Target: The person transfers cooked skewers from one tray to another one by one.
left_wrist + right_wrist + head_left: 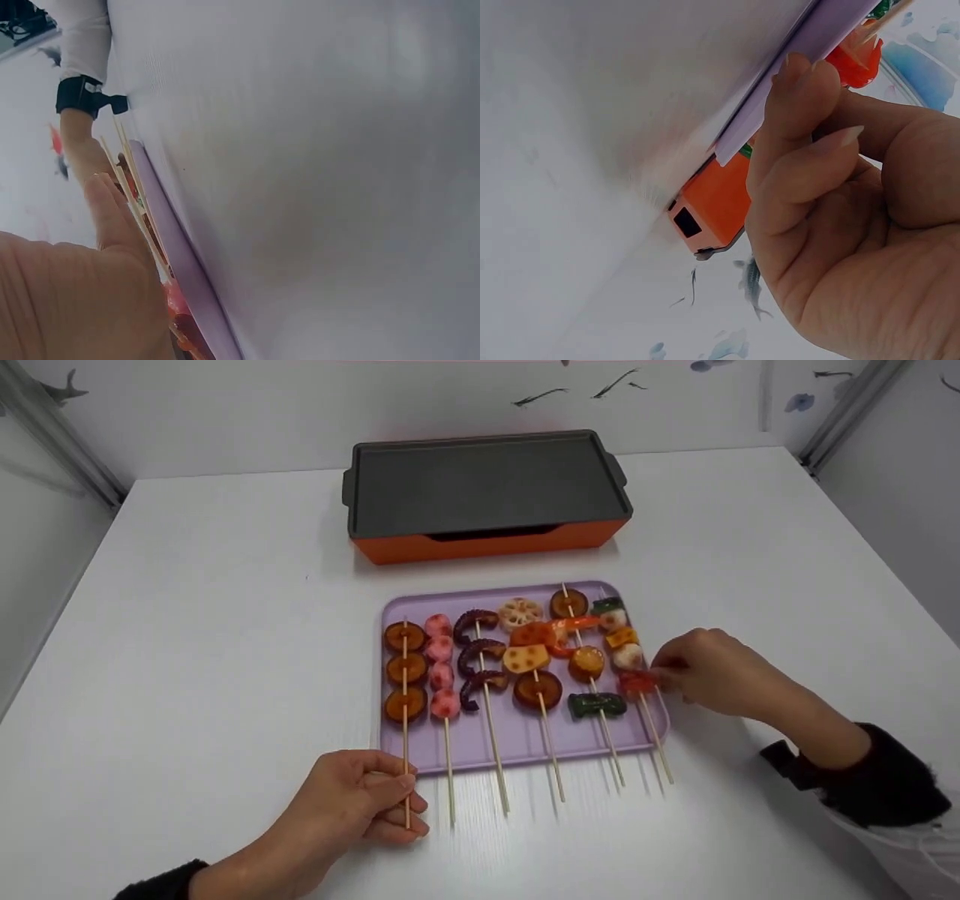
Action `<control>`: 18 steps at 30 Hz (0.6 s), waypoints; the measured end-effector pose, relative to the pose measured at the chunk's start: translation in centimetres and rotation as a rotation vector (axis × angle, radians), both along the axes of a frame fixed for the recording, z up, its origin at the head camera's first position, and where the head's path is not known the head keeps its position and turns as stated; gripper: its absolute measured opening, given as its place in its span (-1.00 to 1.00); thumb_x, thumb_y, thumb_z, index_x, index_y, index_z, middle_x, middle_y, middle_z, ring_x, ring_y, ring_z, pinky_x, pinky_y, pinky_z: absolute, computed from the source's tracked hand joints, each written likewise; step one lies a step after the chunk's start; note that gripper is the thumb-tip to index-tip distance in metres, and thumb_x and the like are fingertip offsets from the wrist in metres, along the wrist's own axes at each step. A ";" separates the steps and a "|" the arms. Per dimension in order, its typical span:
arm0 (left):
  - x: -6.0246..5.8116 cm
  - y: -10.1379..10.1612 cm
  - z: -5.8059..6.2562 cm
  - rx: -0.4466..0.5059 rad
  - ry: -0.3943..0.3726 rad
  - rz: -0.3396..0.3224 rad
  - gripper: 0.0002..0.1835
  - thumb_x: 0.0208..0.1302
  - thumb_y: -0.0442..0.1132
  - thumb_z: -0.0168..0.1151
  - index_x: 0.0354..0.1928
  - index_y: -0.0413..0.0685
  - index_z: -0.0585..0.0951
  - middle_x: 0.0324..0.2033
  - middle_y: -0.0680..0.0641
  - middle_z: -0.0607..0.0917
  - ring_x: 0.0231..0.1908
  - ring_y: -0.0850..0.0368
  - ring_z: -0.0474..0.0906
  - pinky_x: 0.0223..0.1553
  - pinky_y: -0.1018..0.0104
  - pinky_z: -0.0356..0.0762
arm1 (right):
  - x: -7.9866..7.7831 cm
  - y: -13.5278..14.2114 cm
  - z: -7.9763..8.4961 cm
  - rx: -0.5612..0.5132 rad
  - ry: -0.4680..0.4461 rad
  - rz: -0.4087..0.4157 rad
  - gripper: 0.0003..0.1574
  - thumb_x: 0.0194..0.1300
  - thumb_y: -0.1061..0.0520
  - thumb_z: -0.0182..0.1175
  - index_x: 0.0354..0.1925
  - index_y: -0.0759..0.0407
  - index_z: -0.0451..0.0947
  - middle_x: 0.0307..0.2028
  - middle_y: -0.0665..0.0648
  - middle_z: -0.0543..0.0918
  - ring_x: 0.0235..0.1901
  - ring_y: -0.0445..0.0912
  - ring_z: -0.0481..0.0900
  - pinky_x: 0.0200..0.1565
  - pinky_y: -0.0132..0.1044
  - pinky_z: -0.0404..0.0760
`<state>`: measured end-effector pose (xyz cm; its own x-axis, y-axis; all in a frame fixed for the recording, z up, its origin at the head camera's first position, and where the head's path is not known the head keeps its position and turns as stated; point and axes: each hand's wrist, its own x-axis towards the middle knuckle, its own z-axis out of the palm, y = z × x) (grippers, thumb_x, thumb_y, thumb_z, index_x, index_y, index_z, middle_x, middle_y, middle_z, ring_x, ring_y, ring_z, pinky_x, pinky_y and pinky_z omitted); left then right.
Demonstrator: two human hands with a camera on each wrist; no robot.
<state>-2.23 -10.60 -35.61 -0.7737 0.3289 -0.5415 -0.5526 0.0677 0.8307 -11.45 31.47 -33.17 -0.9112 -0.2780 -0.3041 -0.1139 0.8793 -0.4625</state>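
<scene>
On a lilac tray (465, 750) lie several skewers of what looks like toy food. My left hand (360, 795) pinches the bare stick of the leftmost skewer (406, 667), which carries round brown slices, below the tray's front edge. My right hand (712, 671) is at the tray's right edge, its fingers bent and its fingertips right at the red piece (637, 682) of the rightmost skewer. In the right wrist view the curled fingers (802, 97) overlap the tray's edge and hide the thumb's tip; I cannot tell whether they grip anything.
Behind the tray stands an orange grill (487, 544) with a flat dark plate (487, 484) on top. Between the outer skewers lie others with pink balls (440, 660), tentacle shapes (480, 660) and mixed pieces. Stick ends jut past the front edge. White panels (450, 405) border the table.
</scene>
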 end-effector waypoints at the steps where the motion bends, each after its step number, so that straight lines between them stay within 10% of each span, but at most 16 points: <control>1: 0.0 0.0 0.0 -0.010 0.004 -0.002 -0.74 0.51 -0.38 0.21 0.08 -0.47 0.51 -0.35 -0.18 0.76 -0.39 0.02 0.79 -0.25 0.18 0.77 | 0.0 0.0 0.0 -0.001 0.001 0.000 -0.81 0.46 0.26 0.27 -0.07 0.34 0.75 -0.24 0.18 0.75 -0.45 -0.09 0.59 -0.41 -0.25 0.64; 18: -0.5 -0.3 0.3 -0.143 0.075 -0.014 -0.68 0.41 -0.36 0.35 0.07 -0.44 0.56 -0.39 -0.21 0.79 -0.48 0.08 0.76 -0.36 0.24 0.76 | -0.2 0.3 -0.1 0.009 -0.008 -0.005 -0.82 0.43 0.32 0.26 -0.07 0.35 0.73 -0.25 0.19 0.74 -0.47 -0.10 0.59 -0.43 -0.23 0.62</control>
<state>-2.77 -10.85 -35.32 -0.8092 0.2642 -0.5247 -0.4879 0.1953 0.8508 -11.62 31.75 -33.23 -0.9100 -0.2707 -0.3139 -0.1060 0.8841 -0.4552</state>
